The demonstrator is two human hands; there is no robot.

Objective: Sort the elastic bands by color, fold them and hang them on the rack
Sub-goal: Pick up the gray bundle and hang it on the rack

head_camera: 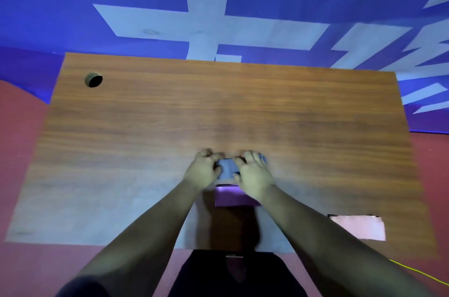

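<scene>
Head view, motion blur over the hands. Blue band [226,170]: a small, flat, grey-blue folded piece lying on the desk [145,126], matte, with a roughly rectangular outline. Only its middle strip and a sliver at its right end show, because the hands cover the rest. Left hand [202,170] sits on the blue band's left end, palm down, with its fingers curled over the edge and gripping it. Right hand [252,172] sits on the blue band's right end the same way, knuckles up and fingers bent down onto the fabric. The two hands are close together, with the strip of blue band between them. Fingertip detail is too blurred to tell how many layers are held. Purple band [234,197]: just beside the blue band on its near side, a flat, brighter violet rectangle partly under the right wrist; a thin dark line separates it from the blue band, and I cannot tell whether they touch. Pink band [359,227]: well apart from the blue band, nearer and to its right, a pale, washed-out pink, flat and rectangular. Hole [93,80]: a round cutout in the desk, far from the blue band, beyond it and to its left. Yellow cable [418,272]: off the desk, nearer than the blue band and far to its right.
</scene>
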